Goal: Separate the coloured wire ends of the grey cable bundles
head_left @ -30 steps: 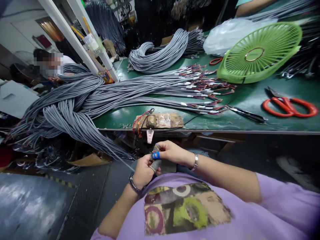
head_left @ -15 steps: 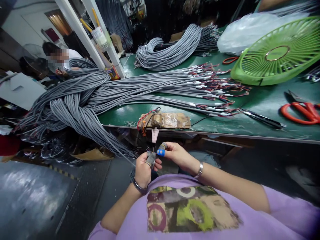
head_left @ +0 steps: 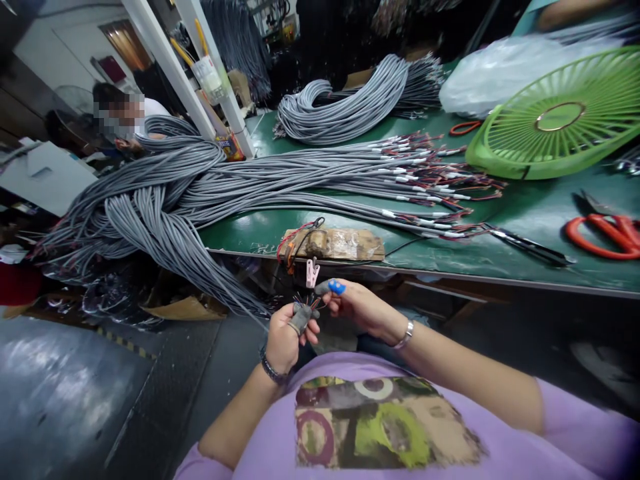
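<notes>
My left hand point(head_left: 284, 337) is closed around the end of a grey cable, a grey cover over its thumb. Thin dark and red wires point(head_left: 309, 301) fan out above its fingertips. Close on the right, my right hand point(head_left: 357, 308) has its fingers bent together at the tips of these wires; it wears a grey finger cover and blue tape. The exact pinch is too small to see clearly. From the hanging bundle of grey cables point(head_left: 200, 267), a strand runs down to my left hand. A pink clip point(head_left: 313, 273) hangs just above my hands.
Grey cables with stripped red and black ends point(head_left: 320, 170) lie along the green table point(head_left: 510, 210). A wooden block point(head_left: 353, 245) sits at its edge. Tweezers point(head_left: 533, 245), orange-handled scissors point(head_left: 603, 233) and a green fan point(head_left: 555, 120) are on the right. A person point(head_left: 120, 113) sits far left.
My right hand has turned and its covered fingers have shifted slightly up from the left thumb. The wires now show more widely fanned out. My left hand keeps its hold.
</notes>
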Motion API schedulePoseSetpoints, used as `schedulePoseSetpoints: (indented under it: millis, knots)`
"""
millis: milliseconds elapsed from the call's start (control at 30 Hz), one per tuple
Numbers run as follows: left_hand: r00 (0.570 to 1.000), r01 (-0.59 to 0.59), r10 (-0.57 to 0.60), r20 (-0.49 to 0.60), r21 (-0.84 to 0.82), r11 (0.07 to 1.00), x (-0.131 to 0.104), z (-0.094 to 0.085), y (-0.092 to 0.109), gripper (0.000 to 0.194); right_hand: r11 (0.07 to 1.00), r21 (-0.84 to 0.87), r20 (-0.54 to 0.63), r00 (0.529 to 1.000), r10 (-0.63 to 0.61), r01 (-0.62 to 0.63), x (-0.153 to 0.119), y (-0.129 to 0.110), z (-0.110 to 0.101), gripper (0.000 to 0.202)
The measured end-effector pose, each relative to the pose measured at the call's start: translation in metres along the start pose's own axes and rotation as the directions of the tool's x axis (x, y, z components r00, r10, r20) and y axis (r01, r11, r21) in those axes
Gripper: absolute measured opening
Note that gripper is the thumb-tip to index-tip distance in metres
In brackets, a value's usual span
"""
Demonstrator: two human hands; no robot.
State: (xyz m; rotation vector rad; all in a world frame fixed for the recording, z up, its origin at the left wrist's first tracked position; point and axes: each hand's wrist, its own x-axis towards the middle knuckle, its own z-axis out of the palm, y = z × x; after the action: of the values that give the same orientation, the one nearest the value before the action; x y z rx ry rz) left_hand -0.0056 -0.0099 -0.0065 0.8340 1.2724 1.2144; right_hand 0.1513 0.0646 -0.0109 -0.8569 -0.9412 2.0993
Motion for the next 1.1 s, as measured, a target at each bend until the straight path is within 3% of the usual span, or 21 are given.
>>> schedulePoseSetpoints:
  millis: [133, 300, 367, 433, 533, 600, 733, 833, 1100]
  knots:
    - [0.985, 0.086, -0.086, 0.151, 0.008, 0.996, 0.006, -0.007, 0.009, 0.034, 0.991, 0.092, -0.005, 0.995, 0.1, -0.099, 0.018, -0.005, -0.006, 0.035]
    - [0.916, 0.223, -0.225, 0.331, 0.045, 0.974, 0.017, -0.015, 0.02, 0.039, 0.985, 0.094, 0.081, 0.987, 0.139, -0.146, 0.036, -0.015, 0.004, 0.038]
    - [0.882, 0.254, -0.257, 0.395, 0.061, 0.965, 0.022, -0.018, 0.021, 0.038, 0.994, 0.061, 0.085, 0.993, 0.083, -0.089, 0.04, -0.013, 0.008, 0.037]
    - [0.855, 0.272, -0.277, 0.439, 0.077, 0.959, 0.029, -0.022, 0.021, 0.036, 0.999, -0.021, 0.021, 0.999, -0.046, 0.046, 0.041, -0.009, 0.01, 0.039]
    - [0.83, 0.289, -0.298, 0.472, 0.094, 0.953, 0.037, -0.028, 0.02, 0.033, 0.945, -0.208, -0.124, 0.951, -0.282, 0.253, 0.041, -0.002, 0.01, 0.045]
    - [0.826, 0.294, -0.304, 0.475, 0.097, 0.951, 0.043, -0.03, 0.02, 0.033, 0.923, -0.251, -0.166, 0.926, -0.339, 0.293, 0.042, 0.002, 0.01, 0.047]
    - [0.821, 0.3, -0.306, 0.483, 0.092, 0.95, 0.049, -0.03, 0.021, 0.035, 0.99, 0.01, -0.047, 0.989, -0.138, 0.139, 0.044, 0.007, 0.012, 0.048]
    - [0.802, 0.304, -0.306, 0.513, 0.091, 0.948, 0.053, -0.027, 0.021, 0.036, 0.977, 0.213, 0.028, 0.999, -0.02, 0.014, 0.047, 0.007, 0.014, 0.046]
    - [0.789, 0.324, -0.307, 0.533, 0.064, 0.944, 0.058, -0.022, 0.017, 0.034, 0.956, 0.292, -0.053, 0.999, -0.006, 0.021, 0.048, 0.003, 0.021, 0.041]
